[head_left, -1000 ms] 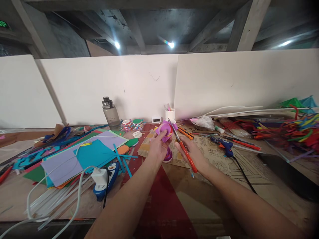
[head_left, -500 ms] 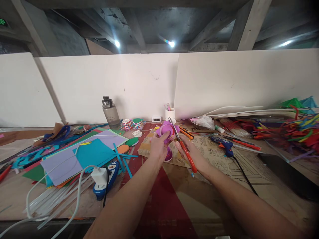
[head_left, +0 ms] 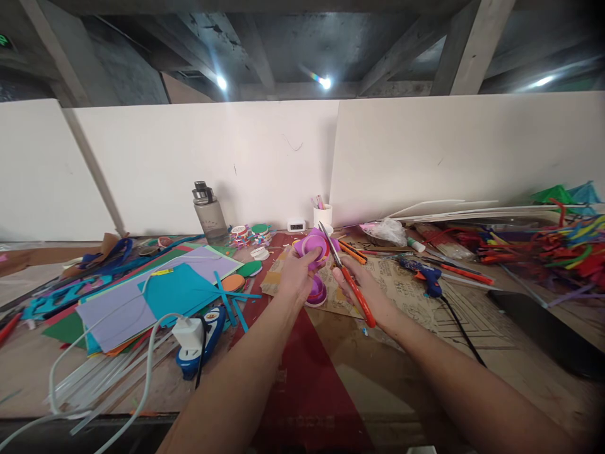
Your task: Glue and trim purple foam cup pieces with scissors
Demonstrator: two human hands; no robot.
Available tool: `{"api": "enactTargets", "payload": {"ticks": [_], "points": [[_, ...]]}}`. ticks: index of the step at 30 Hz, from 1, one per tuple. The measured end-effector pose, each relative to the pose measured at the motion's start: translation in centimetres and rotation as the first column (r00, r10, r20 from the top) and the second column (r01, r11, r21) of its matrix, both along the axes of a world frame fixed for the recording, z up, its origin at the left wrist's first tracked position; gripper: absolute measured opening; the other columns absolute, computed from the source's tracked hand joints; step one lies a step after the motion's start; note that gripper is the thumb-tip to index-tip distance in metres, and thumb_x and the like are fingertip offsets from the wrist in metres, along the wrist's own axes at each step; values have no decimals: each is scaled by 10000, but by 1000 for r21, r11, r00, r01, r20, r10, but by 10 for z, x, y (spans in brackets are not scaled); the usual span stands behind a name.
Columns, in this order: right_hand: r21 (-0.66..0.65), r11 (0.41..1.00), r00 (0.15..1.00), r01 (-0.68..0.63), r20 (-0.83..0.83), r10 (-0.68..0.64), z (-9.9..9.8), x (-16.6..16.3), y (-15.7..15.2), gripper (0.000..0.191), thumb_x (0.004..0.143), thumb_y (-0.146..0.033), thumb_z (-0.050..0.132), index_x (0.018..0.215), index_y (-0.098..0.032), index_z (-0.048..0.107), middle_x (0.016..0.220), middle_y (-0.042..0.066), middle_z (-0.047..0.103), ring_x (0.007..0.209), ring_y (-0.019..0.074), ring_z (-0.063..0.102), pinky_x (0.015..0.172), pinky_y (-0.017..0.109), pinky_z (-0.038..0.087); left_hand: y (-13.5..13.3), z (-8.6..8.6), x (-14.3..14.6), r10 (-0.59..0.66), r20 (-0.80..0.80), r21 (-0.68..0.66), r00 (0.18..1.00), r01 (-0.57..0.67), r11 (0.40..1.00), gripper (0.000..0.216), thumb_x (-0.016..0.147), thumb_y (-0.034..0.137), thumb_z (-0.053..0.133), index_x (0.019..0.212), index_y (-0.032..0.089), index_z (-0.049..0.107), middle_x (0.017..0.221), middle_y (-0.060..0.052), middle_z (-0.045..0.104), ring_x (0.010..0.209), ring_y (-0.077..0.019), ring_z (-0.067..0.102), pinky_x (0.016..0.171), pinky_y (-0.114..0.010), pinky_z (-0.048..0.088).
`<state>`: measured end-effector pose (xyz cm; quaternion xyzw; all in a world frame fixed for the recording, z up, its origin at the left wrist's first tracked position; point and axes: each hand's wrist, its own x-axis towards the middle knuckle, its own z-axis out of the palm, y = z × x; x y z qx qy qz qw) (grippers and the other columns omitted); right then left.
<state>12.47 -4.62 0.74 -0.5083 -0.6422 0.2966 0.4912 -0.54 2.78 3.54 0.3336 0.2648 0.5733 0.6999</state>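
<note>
Over the middle of the table, my left hand (head_left: 297,272) is closed on a purple paper ring (head_left: 312,244), its thumb pressed on the near side. Purple paper sticks out around that ring. My right hand (head_left: 366,289) grips red-handled scissors (head_left: 350,285), their blades pointing up and away beside the purple paper. Whether the blades touch the paper, I cannot tell. Just below my left hand, another round purple piece (head_left: 317,294) with a pale lower rim rests on the table, partly covered by the hand.
To the left lie coloured sheets (head_left: 113,315), a blue-and-white power strip (head_left: 201,343) with cables and a water bottle (head_left: 210,217). Behind stand a small clock (head_left: 296,226) and a white pen cup (head_left: 322,217). A glue gun (head_left: 428,277) and a black tablet-like slab (head_left: 543,334) lie right.
My left hand has shifted slightly left, so more of the purple piece on the table shows. Both hands keep their hold, and the scissors stay almost in the same place.
</note>
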Motion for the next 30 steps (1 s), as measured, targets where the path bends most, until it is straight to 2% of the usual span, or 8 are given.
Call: {"api": "enactTargets", "payload": {"ticks": [5, 11, 15, 18, 25, 30], "points": [[-7, 1000, 1000, 0, 6, 0, -2, 0, 1, 284, 936, -511, 524, 910, -227, 526, 657, -58, 378, 519, 102, 371, 463, 227, 332, 0, 5, -5, -4, -57, 16, 998, 5, 1000, 436, 464, 188, 921, 780, 170, 621, 681, 34, 656, 593, -101, 613, 590, -246, 493], [-18, 1000, 1000, 7, 17, -6, 1, -1, -1, 314, 919, -540, 543, 894, -229, 520, 636, -61, 380, 491, 98, 350, 445, 233, 299, 0, 7, -6, 0, -43, 9, 999, 1, 1000, 457, 437, 171, 912, 792, 162, 623, 703, 26, 669, 616, -116, 630, 636, -277, 527], [-11, 1000, 998, 19, 60, -18, 4, -1, -3, 288, 922, -515, 551, 894, -232, 506, 666, -52, 401, 507, 105, 365, 458, 238, 310, 2, 6, -7, 4, -57, -7, 998, -4, 1000, 436, 443, 157, 893, 786, 159, 625, 684, 21, 663, 591, -110, 608, 559, -242, 484], [-11, 999, 994, 37, 99, -36, 4, -1, -3, 281, 926, -511, 544, 889, -235, 505, 661, -46, 417, 527, 121, 384, 483, 252, 328, 4, 5, -9, 4, -63, -2, 998, -4, 1000, 402, 460, 155, 886, 764, 162, 622, 683, 22, 657, 593, -108, 601, 560, -241, 482], [82, 995, 981, 50, 183, -64, 2, 1, 0, 292, 934, -508, 522, 841, -232, 497, 649, -31, 462, 592, 151, 432, 533, 272, 352, 7, 6, -13, -35, -55, 54, 998, 38, 998, 385, 461, 174, 896, 739, 163, 630, 695, 17, 662, 627, -121, 615, 595, -257, 498], [76, 995, 972, 68, 219, -84, 4, 1, -1, 295, 944, -488, 506, 807, -228, 480, 640, -35, 444, 584, 144, 405, 531, 268, 328, 11, 6, -16, -49, -69, 69, 996, 54, 996, 404, 470, 193, 908, 776, 159, 646, 715, 4, 679, 625, -128, 623, 568, -253, 492]]}}
